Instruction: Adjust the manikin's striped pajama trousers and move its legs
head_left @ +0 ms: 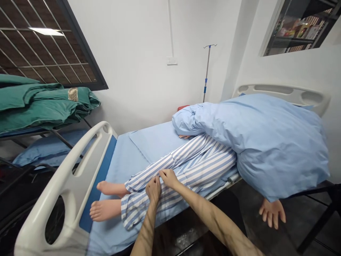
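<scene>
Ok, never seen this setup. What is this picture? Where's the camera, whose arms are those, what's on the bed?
There's no machine here. The picture comes from a camera worn on a person's head, looking forward and down at their own bare arms. Their left hand and right hand are both on the striped trouser leg of a lying figure, which looks like a manikin. Whether they are gripping the cloth is hard to tell. The figure lies on a hospital bed with a blue sheet. A blue quilt covers its upper body, and its bare feet point towards the white footboard. An IV pole stands by the wall behind the bed.
</scene>
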Action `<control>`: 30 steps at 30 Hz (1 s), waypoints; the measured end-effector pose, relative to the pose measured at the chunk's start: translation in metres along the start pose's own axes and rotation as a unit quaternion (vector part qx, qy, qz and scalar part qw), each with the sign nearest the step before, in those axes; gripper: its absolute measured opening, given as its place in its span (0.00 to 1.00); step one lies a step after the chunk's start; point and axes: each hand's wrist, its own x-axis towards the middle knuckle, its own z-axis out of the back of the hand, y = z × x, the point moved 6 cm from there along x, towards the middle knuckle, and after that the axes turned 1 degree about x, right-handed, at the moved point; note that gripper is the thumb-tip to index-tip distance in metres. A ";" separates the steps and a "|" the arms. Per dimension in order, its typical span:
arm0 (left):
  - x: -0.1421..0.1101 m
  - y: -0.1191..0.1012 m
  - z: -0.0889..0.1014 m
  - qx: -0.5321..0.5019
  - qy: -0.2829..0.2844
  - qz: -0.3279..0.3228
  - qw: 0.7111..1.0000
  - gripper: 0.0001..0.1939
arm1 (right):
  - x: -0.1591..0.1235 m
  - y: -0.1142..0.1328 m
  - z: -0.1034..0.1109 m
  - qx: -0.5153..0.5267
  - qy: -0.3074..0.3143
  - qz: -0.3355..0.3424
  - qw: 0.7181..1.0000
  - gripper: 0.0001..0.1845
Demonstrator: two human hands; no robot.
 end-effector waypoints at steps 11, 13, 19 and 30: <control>0.008 -0.039 0.010 -0.238 -0.073 0.021 0.968 0.22 | -0.005 -0.046 0.032 0.128 -0.124 -0.105 0.978 0.27; 0.009 -0.058 0.004 -0.280 -0.073 0.002 0.957 0.22 | -0.005 -0.046 0.034 0.151 -0.126 -0.108 0.975 0.26; -0.010 -0.065 -0.045 -0.213 0.002 0.007 0.977 0.20 | -0.004 -0.046 0.038 0.181 -0.136 -0.120 0.967 0.25; -0.013 -0.064 -0.045 -0.147 0.016 -0.014 0.989 0.21 | -0.002 -0.040 0.120 -0.022 -0.080 -0.050 0.995 0.26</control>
